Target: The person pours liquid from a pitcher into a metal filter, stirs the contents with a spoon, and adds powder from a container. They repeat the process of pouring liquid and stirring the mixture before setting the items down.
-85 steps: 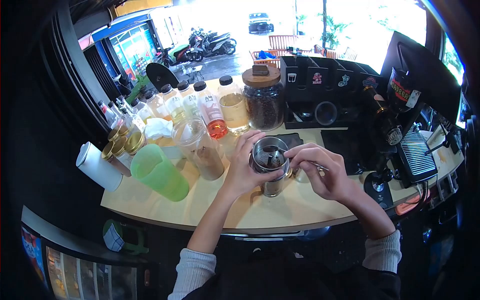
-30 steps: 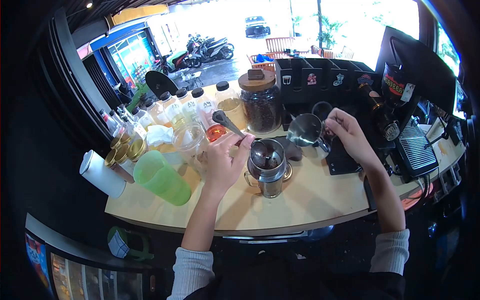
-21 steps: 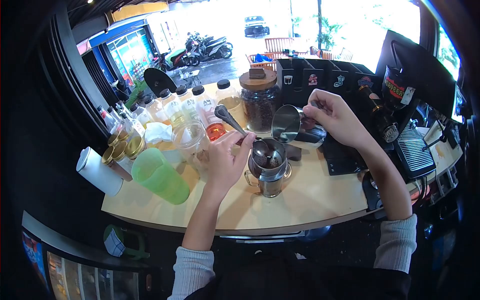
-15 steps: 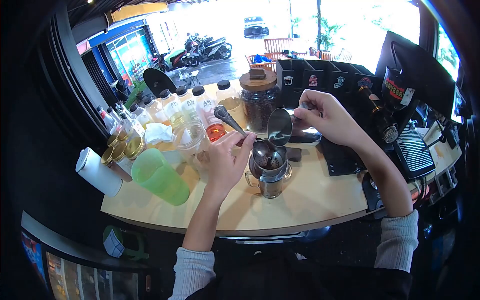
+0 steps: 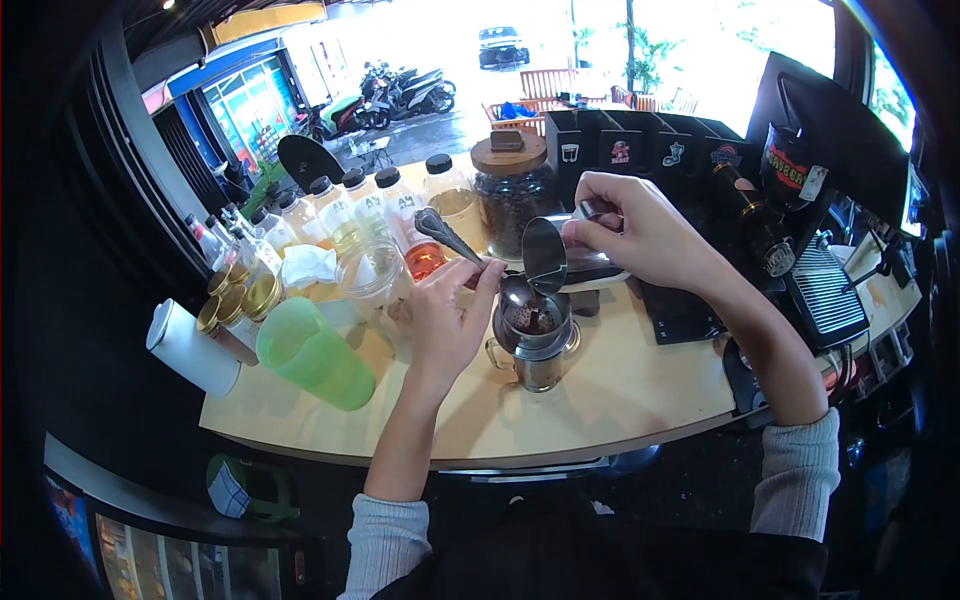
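Note:
My left hand pinches a metal spoon, its patterned handle sticking up to the left and its bowl over the drip filter. My right hand grips the handle of a metal pitcher, tipped so its mouth faces the spoon. What looks like a thin stream of liquid shows at its lip. Beneath them a metal coffee drip filter, with dark, bubbly coffee inside, sits on a glass mug with a handle on its left. The wrist hides nothing of the mug.
To the left stand a green plastic pitcher, a white lidded container, gold-lidded jars and a clear plastic cup. Several black-capped bottles and a wooden-lidded bean jar line the back. A black machine is at right.
The pitcher has come slightly lower and closer over the spoon, and a thin stream now seems to show at its lip. The camera view has shifted slightly.

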